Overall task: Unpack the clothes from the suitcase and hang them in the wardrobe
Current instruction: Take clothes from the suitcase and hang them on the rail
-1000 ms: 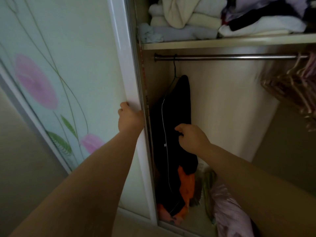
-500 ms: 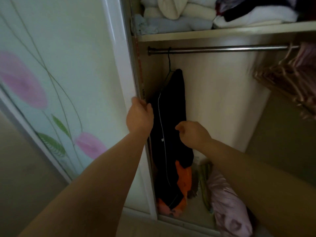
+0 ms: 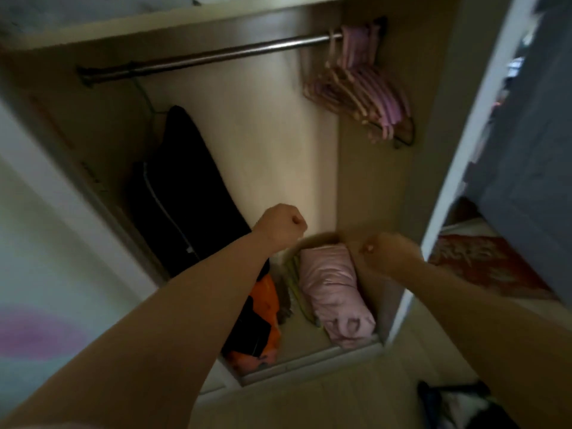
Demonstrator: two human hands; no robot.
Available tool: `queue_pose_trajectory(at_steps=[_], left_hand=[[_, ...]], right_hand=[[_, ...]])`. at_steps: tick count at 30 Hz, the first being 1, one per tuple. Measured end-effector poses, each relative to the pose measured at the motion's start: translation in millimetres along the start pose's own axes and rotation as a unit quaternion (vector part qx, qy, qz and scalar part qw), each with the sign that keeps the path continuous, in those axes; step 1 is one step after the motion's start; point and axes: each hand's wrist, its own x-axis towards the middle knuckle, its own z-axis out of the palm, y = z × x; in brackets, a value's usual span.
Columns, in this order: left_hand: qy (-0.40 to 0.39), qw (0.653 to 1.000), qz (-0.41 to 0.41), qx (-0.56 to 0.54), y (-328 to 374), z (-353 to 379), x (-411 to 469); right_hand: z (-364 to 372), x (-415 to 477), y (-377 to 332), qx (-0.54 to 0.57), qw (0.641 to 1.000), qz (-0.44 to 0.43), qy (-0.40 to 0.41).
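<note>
Inside the wardrobe [image 3: 272, 134], a black garment [image 3: 188, 187] hangs at the left end of the rail [image 3: 216, 55], well apart from the bare pink hangers [image 3: 365, 91] at the right. The left hand [image 3: 283, 226] is clenched, empty, near it. The right hand [image 3: 388, 252] is too blurred to tell its state.

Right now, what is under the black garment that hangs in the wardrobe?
An orange and black cloth reaches the wardrobe floor there, beside a pink bundle. The left forearm covers its upper part, so whether it joins the black garment cannot be seen.
</note>
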Motion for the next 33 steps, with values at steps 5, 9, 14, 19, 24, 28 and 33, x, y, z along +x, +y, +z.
queue_pose_trajectory(at_steps=[5,9,14,19,24,28,33], left_hand=[[-0.096,0.985,0.095,0.103,62,75,5],[-0.165,0.957,0.176,0.161,121,133,-5],[-0.269,0.899,0.253,0.237,175,207,-23],[-0.332,0.866,0.266,0.261,202,274,-29],[-0.376,0.836,0.27,0.294,207,332,-32],[-0.4,0.826,0.286,0.274,215,365,-19],[-0.425,0.837,0.284,0.198,211,406,5]], right_hand=[[-1,-29,101,0.01,0.994,0.107,-0.027],[-3,-65,174,0.041,0.977,0.21,-0.009],[6,-108,263,0.055,0.939,0.332,-0.062],[16,-155,328,0.091,0.893,0.438,-0.047],[47,-196,363,0.108,0.866,0.485,-0.058],[61,-200,378,0.096,0.839,0.532,-0.063],[89,-192,390,0.111,0.794,0.595,-0.052]])
